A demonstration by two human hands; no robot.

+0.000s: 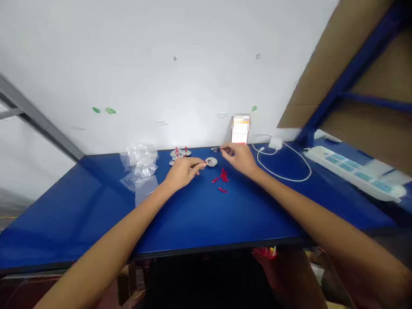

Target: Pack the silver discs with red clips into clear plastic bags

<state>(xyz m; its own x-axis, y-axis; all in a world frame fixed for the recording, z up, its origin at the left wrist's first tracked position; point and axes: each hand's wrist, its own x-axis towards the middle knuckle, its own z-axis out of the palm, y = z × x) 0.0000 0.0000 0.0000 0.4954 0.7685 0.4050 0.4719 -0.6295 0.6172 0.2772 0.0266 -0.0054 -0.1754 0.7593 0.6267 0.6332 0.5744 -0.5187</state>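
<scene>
My left hand (185, 173) is closed in a pinch at the left edge of a small round pale disc (211, 162) with a dark pattern. A speck of red shows at its fingertips, but I cannot tell what they hold. My right hand (240, 157) is also closed in a pinch, behind and to the right of that disc. By its fingertips is a small shiny piece (215, 149), too small to name. Several red cord loops (224, 175) lie on the blue table between my forearms. Left of the disc, several pale discs with red loops (186, 152) sit partly behind my left hand.
Clear plastic bags (140, 165) lie in a heap on the left of the blue table (180, 227). A lit phone (240, 129) leans against the white wall. A white charger (275, 143) with a curled cable and a power strip (354, 171) are on the right.
</scene>
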